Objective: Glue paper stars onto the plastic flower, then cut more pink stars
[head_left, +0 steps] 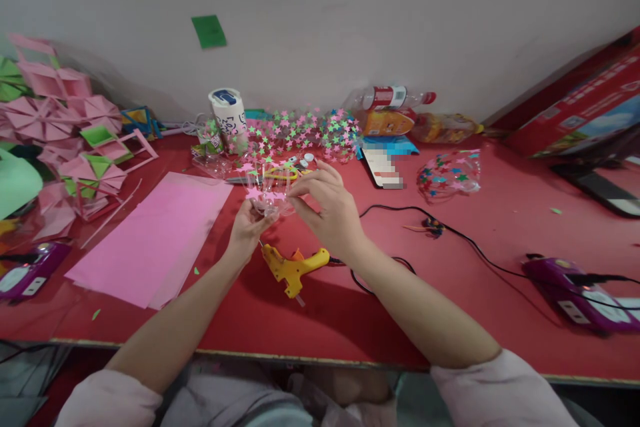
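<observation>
My left hand [249, 230] and my right hand [327, 208] are raised together over the red table [450, 307], both pinching a small clear plastic piece [269, 197] with pink stars stuck on it. A yellow hot glue gun [293, 269] lies flat on the table just below my hands, its black cord [470, 243] trailing right. Behind my hands lie yellow-handled scissors [280, 173] and a clear plastic form covered in pink and green stars [305, 130].
Pink paper sheets [155, 240] lie at left, folded pink and green paper shapes [65, 140] beyond them. A white cup [229, 113], bottles [395, 99], a phone [383, 167], a star-filled clear bag [450, 175], two purple devices [575, 290] [27, 273] and a red box [585, 107] sit around.
</observation>
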Motion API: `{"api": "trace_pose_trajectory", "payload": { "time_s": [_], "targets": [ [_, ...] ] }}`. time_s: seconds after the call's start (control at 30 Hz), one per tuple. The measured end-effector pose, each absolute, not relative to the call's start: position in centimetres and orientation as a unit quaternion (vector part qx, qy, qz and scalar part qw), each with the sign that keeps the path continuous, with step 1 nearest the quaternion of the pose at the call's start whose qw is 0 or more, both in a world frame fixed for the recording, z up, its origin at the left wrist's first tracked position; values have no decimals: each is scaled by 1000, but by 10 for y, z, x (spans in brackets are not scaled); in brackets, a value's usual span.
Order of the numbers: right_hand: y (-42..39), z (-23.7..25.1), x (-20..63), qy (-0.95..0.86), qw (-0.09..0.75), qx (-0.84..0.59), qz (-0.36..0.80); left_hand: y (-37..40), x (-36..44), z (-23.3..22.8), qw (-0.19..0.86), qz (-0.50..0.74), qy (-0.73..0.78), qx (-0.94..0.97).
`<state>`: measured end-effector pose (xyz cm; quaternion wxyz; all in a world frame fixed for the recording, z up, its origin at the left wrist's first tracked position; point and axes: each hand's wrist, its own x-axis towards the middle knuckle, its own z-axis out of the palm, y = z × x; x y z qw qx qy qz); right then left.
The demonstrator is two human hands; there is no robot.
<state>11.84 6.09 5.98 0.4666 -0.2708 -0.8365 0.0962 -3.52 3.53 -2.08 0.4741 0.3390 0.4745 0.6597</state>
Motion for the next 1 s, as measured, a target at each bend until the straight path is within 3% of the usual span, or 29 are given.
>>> {"api": "trace_pose_trajectory", "payload": {
  "time_s": [0.3,0.5,0.73,1.0],
  "targets": [
    [57,65,119,-843,448,-254,155,33,-37,-19,448,637,516,358],
    [57,66,120,-852,447,-249,110,30,-35,-16,449,641,501,370],
    [53,86,133,-904,366,-199,97,30,-40,-26,432,664,485,371],
    [53,82,133,-929,307,-205,-13,30,-41,-26,419,665,500,363]
  ]
}}
